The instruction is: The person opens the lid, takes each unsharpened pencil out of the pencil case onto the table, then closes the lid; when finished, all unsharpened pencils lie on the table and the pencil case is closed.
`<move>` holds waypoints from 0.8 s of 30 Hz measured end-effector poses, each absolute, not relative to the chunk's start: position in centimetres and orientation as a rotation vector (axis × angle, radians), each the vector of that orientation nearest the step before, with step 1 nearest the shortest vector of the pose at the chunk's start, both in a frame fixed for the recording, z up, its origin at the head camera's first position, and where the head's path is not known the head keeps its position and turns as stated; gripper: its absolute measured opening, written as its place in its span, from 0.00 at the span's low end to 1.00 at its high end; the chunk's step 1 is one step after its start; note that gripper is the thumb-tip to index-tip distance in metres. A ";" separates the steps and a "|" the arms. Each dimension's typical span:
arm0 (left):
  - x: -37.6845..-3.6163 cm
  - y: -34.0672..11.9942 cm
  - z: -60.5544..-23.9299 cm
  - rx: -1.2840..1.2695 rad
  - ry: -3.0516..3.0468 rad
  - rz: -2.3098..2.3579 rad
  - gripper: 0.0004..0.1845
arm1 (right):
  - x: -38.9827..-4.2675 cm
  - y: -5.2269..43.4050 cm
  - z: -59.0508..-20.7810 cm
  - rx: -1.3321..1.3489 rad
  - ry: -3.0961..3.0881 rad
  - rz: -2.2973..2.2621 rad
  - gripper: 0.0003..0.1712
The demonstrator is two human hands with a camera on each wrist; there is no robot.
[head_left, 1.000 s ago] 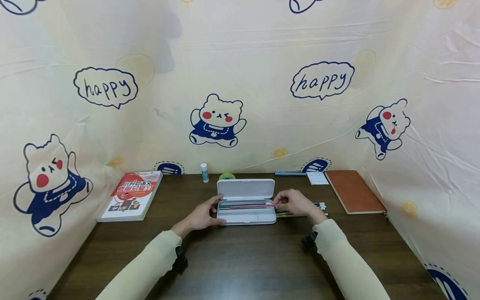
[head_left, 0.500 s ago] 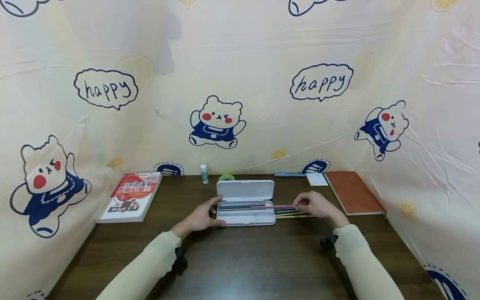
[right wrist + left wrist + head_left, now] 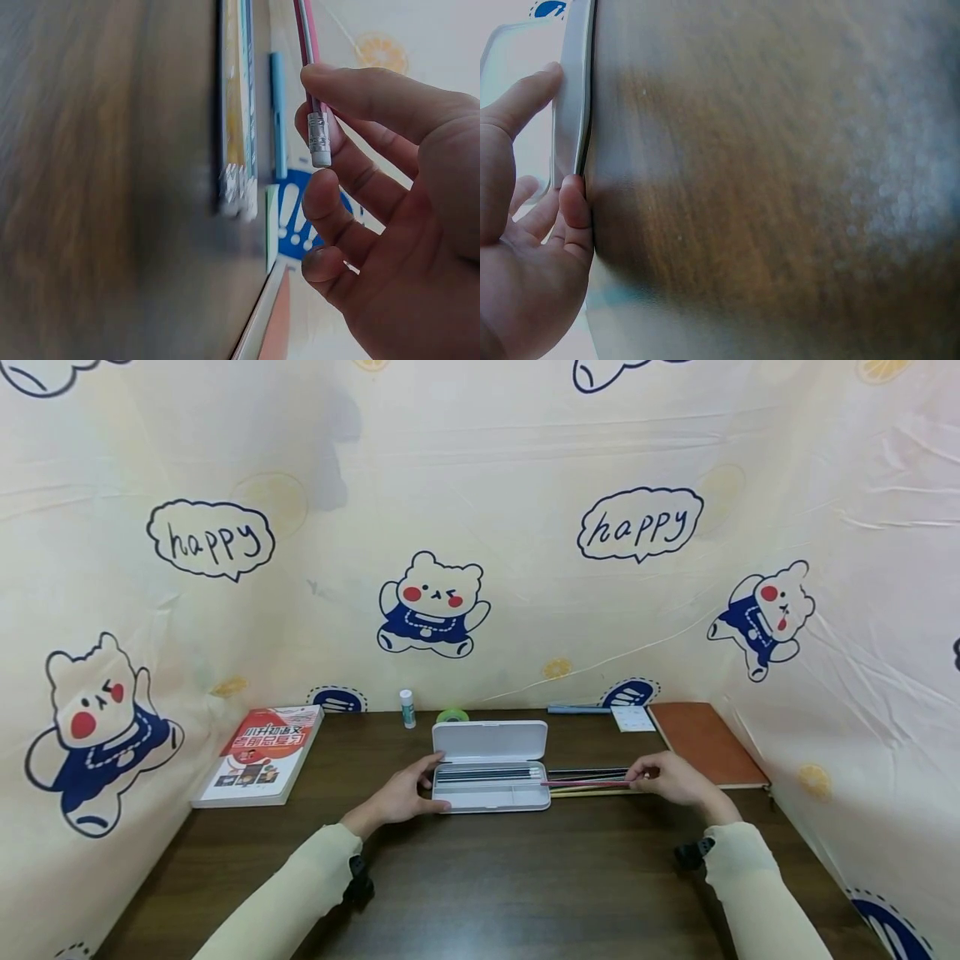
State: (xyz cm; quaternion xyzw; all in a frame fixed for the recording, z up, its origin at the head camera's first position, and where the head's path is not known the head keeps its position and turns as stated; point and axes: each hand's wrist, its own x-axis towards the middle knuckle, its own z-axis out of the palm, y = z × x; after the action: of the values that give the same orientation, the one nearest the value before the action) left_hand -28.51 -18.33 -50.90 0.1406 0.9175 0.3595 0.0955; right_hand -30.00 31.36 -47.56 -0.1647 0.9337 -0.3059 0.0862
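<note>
**Kid:** What is in your right hand [image 3: 670,779]?

**Me:** A pink pencil [image 3: 585,782]. It is long and thin, with a small silver metal band at the end by my fingers [image 3: 352,90]. My thumb and first finger are pinched tight on that end. The other end points to 9 o'clock, toward the pencil case [image 3: 491,797].

**Kid:** Where is the pencil?

**Me:** It is just past the right end of the case, at 3 o'clock from it. It sits right over some other pencils [image 3: 588,792] that lie flat on the brown table [image 3: 525,877]. I cannot tell if it touches them.

**Kid:** What does the case look like?

**Me:** It is white and flat, with round corners. Its lid [image 3: 491,740] is open and stands up at the back, at 12 o'clock. Dark pencils lie inside in a row.

**Kid:** And your left hand [image 3: 405,793]?

**Me:** It holds the left end of the case. My thumb presses the front edge and my fingers curl round the end.

**Kid:** What else is there?

**Me:** A red book [image 3: 262,753] at 9 o'clock and a brown notebook [image 3: 705,742] at 3 o'clock.
</note>
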 end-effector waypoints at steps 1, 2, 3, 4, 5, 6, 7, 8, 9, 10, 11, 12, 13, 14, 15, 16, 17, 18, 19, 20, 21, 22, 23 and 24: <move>-28.5 -18.3 -50.9 0.418 2.721 1.064 0.51 | -30.0 31.6 -47.7 -0.478 2.781 -0.906 0.03; -28.5 -18.3 -50.9 0.418 2.721 1.065 0.51 | -29.9 31.9 -47.8 -0.486 2.780 -0.897 0.03; -28.6 -18.3 -50.9 0.418 2.720 1.068 0.50 | -29.9 32.1 -48.0 -0.490 2.779 -0.888 0.03; -28.6 -18.4 -51.0 0.416 2.721 1.067 0.51 | -29.8 32.3 -48.1 -0.483 2.779 -0.879 0.02; -28.6 -18.4 -51.0 0.416 2.724 1.062 0.51 | -29.8 32.5 -48.3 -0.483 2.775 -0.875 0.02; -28.6 -18.4 -51.0 0.415 2.726 1.059 0.51 | -29.7 32.6 -48.4 -0.496 2.770 -0.870 0.02; -28.6 -18.4 -51.1 0.415 2.724 1.060 0.51 | -29.7 32.7 -48.6 -0.502 2.770 -0.863 0.02; -28.6 -18.4 -51.1 0.413 2.724 1.057 0.51 | -29.7 32.8 -48.7 -0.514 2.764 -0.860 0.02; -28.6 -18.5 -51.1 0.412 2.725 1.055 0.51 | -29.7 32.9 -48.8 -0.510 2.758 -0.862 0.02; -28.6 -18.5 -51.1 0.411 2.725 1.052 0.51 | -29.7 32.9 -49.0 -0.502 2.751 -0.866 0.02; -28.7 -18.5 -51.1 0.411 2.724 1.051 0.51 | -29.7 32.9 -49.0 -0.502 2.744 -0.871 0.02; -28.7 -18.5 -51.1 0.411 2.724 1.050 0.51 | -29.7 32.9 -49.1 -0.495 2.745 -0.867 0.02; -28.7 -18.5 -51.1 0.412 2.723 1.051 0.51 | -29.7 32.8 -49.2 -0.488 2.747 -0.862 0.02; -28.7 -18.5 -51.1 0.412 2.723 1.052 0.51 | -29.8 32.8 -49.2 -0.485 2.749 -0.860 0.02; -28.7 -18.5 -51.1 0.411 2.721 1.056 0.51 | -29.8 32.6 -49.3 -0.475 2.758 -0.857 0.02; -28.7 -18.5 -51.1 0.409 2.721 1.057 0.51 | -29.9 32.5 -49.3 -0.459 2.773 -0.850 0.02; -28.8 -18.5 -51.1 0.408 2.723 1.057 0.51 | -29.9 32.4 -49.3 -0.457 2.791 -0.836 0.02; -28.8 -18.5 -51.1 0.406 2.722 1.060 0.51 | -30.0 32.4 -49.4 -0.456 2.808 -0.822 0.02; -28.8 -18.4 -51.1 0.404 2.722 1.061 0.51 | -30.0 32.3 -49.4 -0.458 2.822 -0.812 0.02; -28.8 -18.4 -51.1 0.403 2.721 1.061 0.51 | -30.0 32.2 -49.4 -0.446 2.834 -0.804 0.02; -28.8 -18.4 -51.1 0.402 2.722 1.058 0.51 | -30.0 32.1 -49.4 -0.435 2.843 -0.798 0.02; -28.8 -18.4 -51.2 0.402 2.724 1.054 0.51 | -30.0 32.1 -49.4 -0.439 2.850 -0.788 0.03; -28.8 -18.4 -51.2 0.403 2.724 1.052 0.51 | -30.0 32.1 -49.5 -0.454 2.853 -0.781 0.03; -28.8 -18.4 -51.2 0.406 2.723 1.053 0.51 | -30.0 32.1 -49.5 -0.438 2.852 -0.785 0.03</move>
State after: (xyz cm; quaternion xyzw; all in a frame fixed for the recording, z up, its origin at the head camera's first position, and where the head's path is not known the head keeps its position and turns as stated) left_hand -28.79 -18.40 -51.17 0.1370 0.9195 0.3557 0.0966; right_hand -29.99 32.07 -49.48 -0.1461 0.9510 -0.2618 0.0753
